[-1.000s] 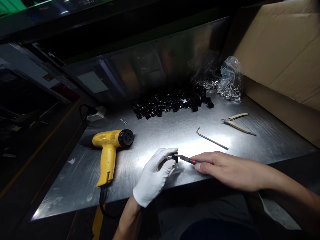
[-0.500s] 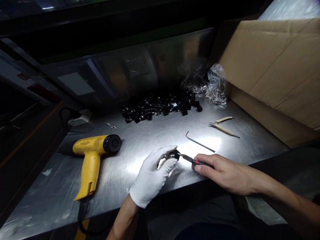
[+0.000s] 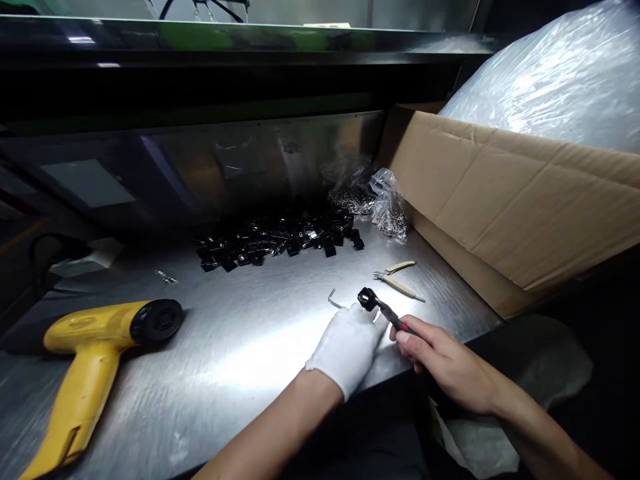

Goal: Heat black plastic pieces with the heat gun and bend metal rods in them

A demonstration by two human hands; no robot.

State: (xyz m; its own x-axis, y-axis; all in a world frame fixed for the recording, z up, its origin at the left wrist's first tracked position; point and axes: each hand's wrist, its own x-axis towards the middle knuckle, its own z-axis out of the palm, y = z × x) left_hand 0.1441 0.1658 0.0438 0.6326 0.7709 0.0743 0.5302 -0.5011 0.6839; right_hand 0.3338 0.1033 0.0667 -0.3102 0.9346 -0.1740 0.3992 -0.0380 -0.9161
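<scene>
A person works at a metal bench [image 3: 240, 327]. The bare right hand [image 3: 443, 357] grips dark pliers [image 3: 389, 313], their tip at a small black part [image 3: 367, 298] in front of the person. The white-gloved left hand [image 3: 347, 347] is right beside the part; its fingers are partly hidden, so whether it grips the part cannot be told. A hex key [image 3: 333, 297] lies just beyond that hand, partly covered; cream-handled cutters [image 3: 399, 280] lie spread nearby. Farther back are a pile [image 3: 280, 241] of black pieces, bagged metal bits [image 3: 390, 217] and a cardboard box [image 3: 493, 200]. A yellow heat gun [image 3: 95, 333] lies at left.
</scene>
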